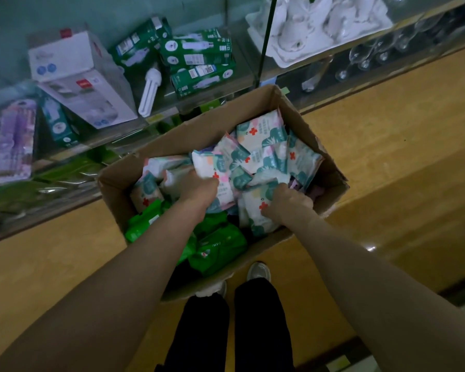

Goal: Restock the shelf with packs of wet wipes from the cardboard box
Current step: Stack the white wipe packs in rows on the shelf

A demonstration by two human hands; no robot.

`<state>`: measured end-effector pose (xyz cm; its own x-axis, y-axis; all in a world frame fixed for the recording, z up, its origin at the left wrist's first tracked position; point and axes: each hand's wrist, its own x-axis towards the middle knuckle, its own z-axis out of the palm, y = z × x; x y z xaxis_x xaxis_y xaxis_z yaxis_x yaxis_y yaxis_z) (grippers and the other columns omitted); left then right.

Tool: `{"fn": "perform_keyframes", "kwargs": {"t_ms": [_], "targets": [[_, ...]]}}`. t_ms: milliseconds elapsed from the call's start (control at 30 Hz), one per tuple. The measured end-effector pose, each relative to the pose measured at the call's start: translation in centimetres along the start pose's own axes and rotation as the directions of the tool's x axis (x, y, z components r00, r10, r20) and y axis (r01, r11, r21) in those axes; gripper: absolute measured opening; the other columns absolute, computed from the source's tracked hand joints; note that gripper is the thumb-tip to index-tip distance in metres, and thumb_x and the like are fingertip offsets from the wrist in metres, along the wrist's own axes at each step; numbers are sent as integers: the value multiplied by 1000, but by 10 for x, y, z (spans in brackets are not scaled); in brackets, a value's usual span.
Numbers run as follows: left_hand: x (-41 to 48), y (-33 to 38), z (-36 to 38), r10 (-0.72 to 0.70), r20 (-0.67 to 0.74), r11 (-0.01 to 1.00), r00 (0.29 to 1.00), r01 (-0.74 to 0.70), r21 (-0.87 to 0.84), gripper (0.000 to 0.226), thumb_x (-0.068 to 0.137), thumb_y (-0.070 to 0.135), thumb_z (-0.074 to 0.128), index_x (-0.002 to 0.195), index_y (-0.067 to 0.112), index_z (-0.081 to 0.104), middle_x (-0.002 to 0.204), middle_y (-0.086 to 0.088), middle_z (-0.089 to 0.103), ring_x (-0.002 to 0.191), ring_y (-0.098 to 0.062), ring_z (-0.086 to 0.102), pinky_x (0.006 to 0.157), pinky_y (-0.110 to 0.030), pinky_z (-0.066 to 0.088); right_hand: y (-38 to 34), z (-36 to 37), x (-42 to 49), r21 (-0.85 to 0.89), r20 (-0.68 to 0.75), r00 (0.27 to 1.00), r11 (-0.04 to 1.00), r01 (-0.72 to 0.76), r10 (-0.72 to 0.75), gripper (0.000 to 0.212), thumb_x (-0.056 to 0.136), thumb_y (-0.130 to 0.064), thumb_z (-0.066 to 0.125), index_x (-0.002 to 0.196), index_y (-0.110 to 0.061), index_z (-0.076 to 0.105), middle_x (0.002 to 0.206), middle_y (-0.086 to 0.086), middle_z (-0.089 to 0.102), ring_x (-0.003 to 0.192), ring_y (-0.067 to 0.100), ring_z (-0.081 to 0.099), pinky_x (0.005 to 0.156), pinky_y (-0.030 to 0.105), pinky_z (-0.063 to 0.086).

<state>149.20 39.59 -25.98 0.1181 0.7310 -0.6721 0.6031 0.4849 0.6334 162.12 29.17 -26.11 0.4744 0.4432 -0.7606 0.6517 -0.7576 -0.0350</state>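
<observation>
The cardboard box (193, 135) stands open on the wooden floor (387, 157), at 12 o'clock from the person's feet. White-and-teal wet wipe packs (263, 146) with red crosses fill its 12-to-3 o'clock part. Green packs (218, 248) lie at 7 o'clock. The left hand (199, 190) has its fingers curled around one white pack (212, 167) near the box centre. The right hand (289, 204) grips a second pack (255, 210) at 4 o'clock with curled fingers. The glass shelf (156, 119) runs beyond the box from 9 to 1 o'clock and holds green bulb boxes (199, 57).
</observation>
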Motion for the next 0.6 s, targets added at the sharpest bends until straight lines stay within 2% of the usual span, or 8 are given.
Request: {"fn": "perform_keyframes", "kwargs": {"t_ms": [133, 200, 267, 333, 367, 433, 500, 600], "targets": [[-4, -7, 2, -8, 32, 1000, 999, 7, 7, 31, 88, 6, 54, 118, 7, 62, 116, -12, 65, 104, -29, 61, 87, -36, 50, -1, 6, 4, 138, -18, 998, 989, -55, 58, 50, 89, -38, 62, 124, -9, 40, 115, 9, 54, 109, 30, 56, 78, 36, 44], [-6, -7, 1, 1, 50, 1000, 999, -2, 25, 32, 89, 6, 54, 119, 6, 61, 115, -13, 65, 103, -30, 62, 81, -33, 48, 2, 3, 4, 298, 20, 999, 954, -34, 30, 29, 86, -34, 65, 93, -11, 49, 84, 5, 52, 81, 24, 56, 65, 32, 44], [-13, -2, -1, 4, 62, 999, 998, -6, 31, 31, 88, 8, 56, 118, 6, 62, 112, -13, 65, 101, -31, 62, 80, -34, 48, 5, -4, -8, 482, 19, 1000, 876, -3, -7, 33, 87, -31, 65, 70, -13, 44, 68, 4, 44, 61, 16, 44, 58, 30, 38], [-18, 3, -1, 11, 86, 1000, 996, -11, 1, 38, 79, 13, 61, 117, 8, 62, 112, -14, 66, 100, -31, 63, 87, -39, 52, 10, -15, -25, 690, 20, 999, 723, 21, -49, 25, 92, -28, 62, 81, -6, 56, 82, 13, 57, 72, 23, 53, 70, 35, 46], [-19, 5, -1, 19, 104, 999, 994, -17, -28, 44, 72, 15, 63, 116, 9, 63, 111, -14, 67, 99, -32, 64, 91, -44, 52, 14, -20, -33, 771, 19, 998, 637, 20, -54, 29, 95, -26, 58, 104, 1, 59, 106, 23, 62, 92, 34, 59, 85, 42, 50], [-21, 10, 4, 38, 144, 997, 989, -27, -78, 49, 61, 20, 63, 110, 13, 66, 108, -13, 69, 97, -32, 66, 91, -52, 52, 23, -31, -49, 863, 24, 996, 505, 25, -90, 45, 100, -21, 49, 132, 10, 42, 136, 33, 44, 122, 50, 44, 101, 57, 39], [-41, 28, 9, 54, 209, 994, 977, -33, -100, 42, 65, 15, 66, 107, 13, 65, 108, -13, 69, 96, -31, 67, 90, -51, 53, 37, -38, -62, 899, -22, 995, 433, 61, -94, 31, 100, -16, 47, 122, 5, 50, 126, 32, 54, 115, 47, 53, 92, 58, 46], [-82, 58, 23, 89, 304, 993, 949, -59, -106, 19, 85, 1, 59, 102, 9, 62, 104, -12, 67, 92, -28, 66, 87, -45, 54, 63, -52, -92, 949, -135, 990, 283, 138, -29, 11, 97, -10, 50, 108, -13, 53, 104, 13, 65, 85, 26, 67, 66, 38, 58]]}}
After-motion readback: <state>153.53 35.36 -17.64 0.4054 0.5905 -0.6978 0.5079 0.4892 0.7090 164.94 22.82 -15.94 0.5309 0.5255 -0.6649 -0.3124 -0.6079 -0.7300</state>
